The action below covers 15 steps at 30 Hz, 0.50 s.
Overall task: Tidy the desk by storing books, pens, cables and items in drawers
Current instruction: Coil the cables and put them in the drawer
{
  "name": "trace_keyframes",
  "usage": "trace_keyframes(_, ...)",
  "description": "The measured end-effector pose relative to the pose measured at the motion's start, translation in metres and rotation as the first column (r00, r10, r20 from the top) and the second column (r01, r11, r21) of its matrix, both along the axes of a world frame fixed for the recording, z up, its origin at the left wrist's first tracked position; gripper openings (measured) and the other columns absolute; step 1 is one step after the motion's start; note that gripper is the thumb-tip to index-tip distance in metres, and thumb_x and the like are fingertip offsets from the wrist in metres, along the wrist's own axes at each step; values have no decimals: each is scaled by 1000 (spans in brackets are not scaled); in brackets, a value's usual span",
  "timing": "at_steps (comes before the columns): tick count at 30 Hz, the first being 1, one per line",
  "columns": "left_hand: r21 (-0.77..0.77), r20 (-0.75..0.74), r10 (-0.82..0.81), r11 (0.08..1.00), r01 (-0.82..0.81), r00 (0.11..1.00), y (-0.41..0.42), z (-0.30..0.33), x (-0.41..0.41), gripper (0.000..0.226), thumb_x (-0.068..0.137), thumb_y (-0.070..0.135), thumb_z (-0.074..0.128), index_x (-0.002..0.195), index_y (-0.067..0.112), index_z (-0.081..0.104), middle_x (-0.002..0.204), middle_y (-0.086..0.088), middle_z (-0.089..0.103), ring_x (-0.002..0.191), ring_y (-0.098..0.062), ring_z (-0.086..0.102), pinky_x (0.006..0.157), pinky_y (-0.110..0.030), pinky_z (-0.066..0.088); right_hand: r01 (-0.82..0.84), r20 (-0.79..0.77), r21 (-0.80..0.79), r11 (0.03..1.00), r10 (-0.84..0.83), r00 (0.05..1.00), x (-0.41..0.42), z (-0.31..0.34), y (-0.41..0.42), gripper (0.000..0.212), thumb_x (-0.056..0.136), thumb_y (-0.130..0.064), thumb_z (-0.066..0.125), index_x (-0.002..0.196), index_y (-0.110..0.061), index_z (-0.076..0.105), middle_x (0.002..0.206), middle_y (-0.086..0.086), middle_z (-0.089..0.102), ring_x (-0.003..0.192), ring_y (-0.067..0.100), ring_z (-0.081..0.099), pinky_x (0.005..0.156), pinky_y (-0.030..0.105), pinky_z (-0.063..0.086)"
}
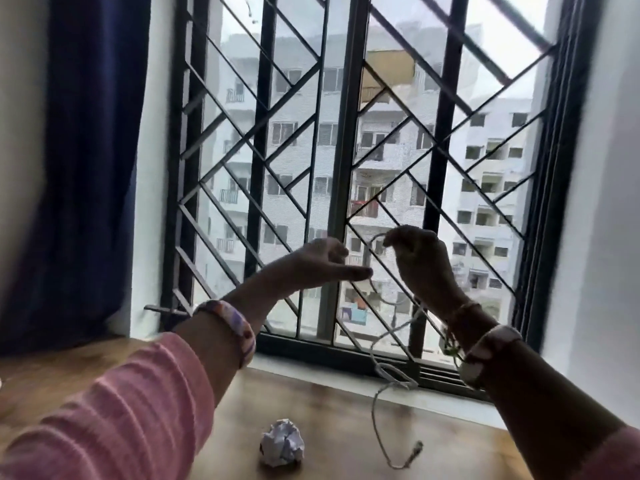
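We hold one white cable [375, 358] up before the window grille [263, 161]: our right hand [420, 265] pinches its top, our left hand [325, 265] closes on it just beside. It hangs lengthwise downward, plug end near the worktop [346, 427]. One crumpled paper ball [282, 444] lies near the front edge.

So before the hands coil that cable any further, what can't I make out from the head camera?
- Drawers: none in the head view; the desk is cut off by the bottom edge.
- Cable: thin and pale against the window; its path between the left hand and right hand is unclear.
- Plug: too small and blurred to identify.
- Paper ball: any writing unreadable.
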<state>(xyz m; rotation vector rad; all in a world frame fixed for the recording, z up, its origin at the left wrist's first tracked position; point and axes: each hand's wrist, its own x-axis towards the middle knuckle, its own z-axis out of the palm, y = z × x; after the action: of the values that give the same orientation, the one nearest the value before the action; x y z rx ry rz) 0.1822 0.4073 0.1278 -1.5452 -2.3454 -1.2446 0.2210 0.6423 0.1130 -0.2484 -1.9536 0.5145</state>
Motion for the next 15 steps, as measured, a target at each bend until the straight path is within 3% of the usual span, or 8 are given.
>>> trace_keyframes(2,85,17,-22,996,20,1000,6,-5,10,19,84,24,65,76,7,65,71,-4,60,63,-1,55,53,-11,42,-14,-53,-8,1000,14,999,43,19,-52,18,87,-19,52,80,-23,68,68,-15,61,63,0,54,65,16,44)
trace_keyframes(3,156,99,-38,988,22,994,4,-8,12,18,85,21,64,70,10,63,66,-3,58,62,-5,56,58,-18,44,-17,-104,-19,1000,15,994,62,25,-68,22,87,-10,52,78,-21,69,68,-14,58,62,3,52,60,17,37)
trace_keyframes(6,343,479,-234,937,65,846,-15,-13,20,14,90,16,55,77,12,59,76,-6,63,76,-21,63,71,-30,50,-9,-227,-82,997,-10,974,104,28,-67,24,85,-2,48,81,-9,71,79,-3,63,74,11,55,65,19,33)
trace_keyframes(7,389,530,-291,918,76,796,-18,-15,24,14,91,18,54,80,11,58,79,-7,64,80,-23,62,73,-32,51,-22,-235,-138,990,-12,972,112,26,-62,25,85,-4,47,77,-11,70,77,-2,65,70,12,55,65,21,34)
trace_keyframes(8,404,542,-312,911,83,780,-21,-16,32,14,90,23,54,83,11,58,85,-7,64,86,-23,61,77,-34,50,-33,-236,-175,984,-9,972,117,22,-57,27,84,-6,47,70,-17,67,69,-6,65,62,10,53,63,22,34)
trace_keyframes(10,357,458,-285,926,119,842,-16,-15,54,26,82,39,63,92,16,59,100,-2,63,103,-19,56,91,-37,46,-41,-226,-190,981,-3,974,124,15,-65,33,85,-3,48,64,-24,61,58,-16,59,55,1,51,59,20,35)
trace_keyframes(12,258,356,-279,947,193,892,-8,-13,81,35,72,48,60,96,23,59,108,4,60,110,-13,52,98,-34,40,-42,-168,-122,992,21,986,126,7,-85,29,87,-1,49,72,-19,66,71,-11,63,66,5,55,59,16,37)
trace_keyframes(15,200,297,-319,943,268,900,-2,-11,104,27,78,36,65,92,13,63,98,-13,66,91,-15,60,86,-31,44,-66,-106,-17,998,64,992,128,5,-109,23,87,-1,49,80,-10,69,82,2,69,71,11,57,57,15,35)
